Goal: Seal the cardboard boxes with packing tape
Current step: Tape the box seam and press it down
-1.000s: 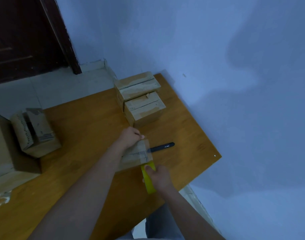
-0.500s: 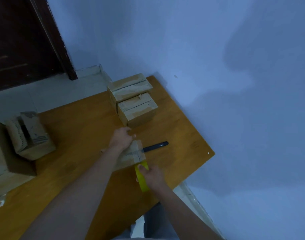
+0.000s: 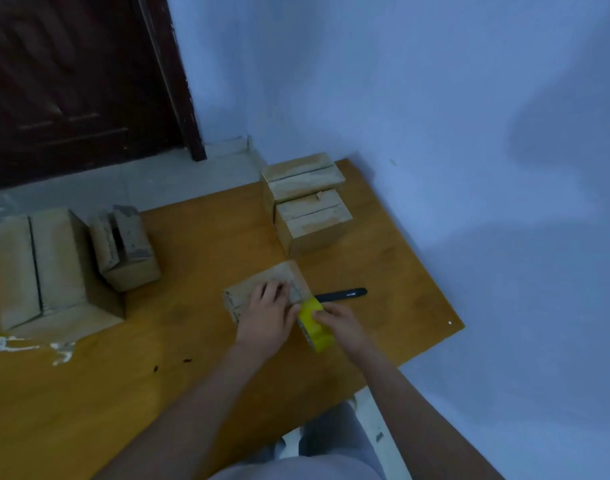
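Taping step in hand: left hand [image 3: 267, 315] presses flat on the small box [image 3: 262, 292], right hand [image 3: 341, 325] grips the yellow tape roll [image 3: 314, 325] beside it; next, cut the strip

Only one feed here: head cam, wide-angle, worn up high and pitched steeply forward and down. I'm looking over the wooden table [image 3: 192, 375] toward the blue wall [image 3: 435, 98] corner and dark door [image 3: 71, 81]. Both forearms enter from bottom edge, close to the lens. Horizon rolled; table edges run diagonal.
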`<action>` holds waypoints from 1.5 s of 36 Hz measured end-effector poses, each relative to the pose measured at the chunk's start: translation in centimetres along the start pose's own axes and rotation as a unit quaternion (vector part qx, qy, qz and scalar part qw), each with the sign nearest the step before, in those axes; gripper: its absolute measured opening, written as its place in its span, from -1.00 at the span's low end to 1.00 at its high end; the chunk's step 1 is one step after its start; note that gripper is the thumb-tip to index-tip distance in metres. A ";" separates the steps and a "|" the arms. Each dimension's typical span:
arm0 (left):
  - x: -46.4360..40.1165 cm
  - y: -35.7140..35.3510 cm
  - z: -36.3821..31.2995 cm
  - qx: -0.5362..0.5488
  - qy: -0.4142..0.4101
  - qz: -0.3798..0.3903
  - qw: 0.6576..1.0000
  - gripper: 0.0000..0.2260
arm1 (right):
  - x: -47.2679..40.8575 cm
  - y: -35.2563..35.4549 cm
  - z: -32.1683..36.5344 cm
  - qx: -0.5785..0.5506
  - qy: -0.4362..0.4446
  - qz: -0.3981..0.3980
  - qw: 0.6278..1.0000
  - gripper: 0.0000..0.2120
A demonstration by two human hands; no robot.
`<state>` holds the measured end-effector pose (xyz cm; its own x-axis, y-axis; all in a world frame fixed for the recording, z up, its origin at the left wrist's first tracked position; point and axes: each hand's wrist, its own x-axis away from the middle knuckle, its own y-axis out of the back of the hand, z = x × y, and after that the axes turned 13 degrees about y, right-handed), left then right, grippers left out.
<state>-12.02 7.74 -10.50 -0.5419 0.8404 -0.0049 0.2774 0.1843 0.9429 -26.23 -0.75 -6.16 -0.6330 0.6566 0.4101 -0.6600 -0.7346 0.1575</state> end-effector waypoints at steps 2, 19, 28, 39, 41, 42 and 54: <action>0.4 0.1 -0.4 -0.006 0.021 0.020 1.000 -0.47 | -0.2 0.1 -0.3 0.021 0.013 0.009 1.000 -0.83; 0.9 0.2 -2.1 -0.044 0.090 0.096 0.990 -0.16 | 1.2 -1.8 -0.9 0.110 -0.017 -0.004 0.994 -0.62; 0.9 0.2 -2.3 -0.034 0.104 0.103 0.989 -0.27 | -2.9 1.5 -4.3 0.304 0.009 -0.130 0.944 -0.80; 1.0 -0.1 -2.3 -0.051 0.108 0.088 0.989 -0.25 | -6.7 4.9 -7.4 0.637 0.122 -0.018 0.761 -0.87; 1.1 0.1 -2.4 -0.054 0.109 0.083 0.989 -0.25 | -6.3 5.5 -7.6 0.638 0.129 0.004 0.759 -0.82; 1.1 0.1 -2.4 -0.058 0.109 0.082 0.989 -0.25 | -6.0 5.8 -7.5 0.629 0.127 0.004 0.767 -0.79; 1.0 -1.7 -2.0 -0.063 0.083 -0.051 0.993 -0.29 | -1.8 6.8 -3.1 0.564 0.354 0.025 0.745 -0.63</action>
<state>-14.60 7.29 -11.44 -0.6881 0.7233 -0.0573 0.1188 0.1903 0.9745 -30.85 -6.40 -8.61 -0.9641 0.2552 -0.0731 -0.1205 -0.1753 0.9771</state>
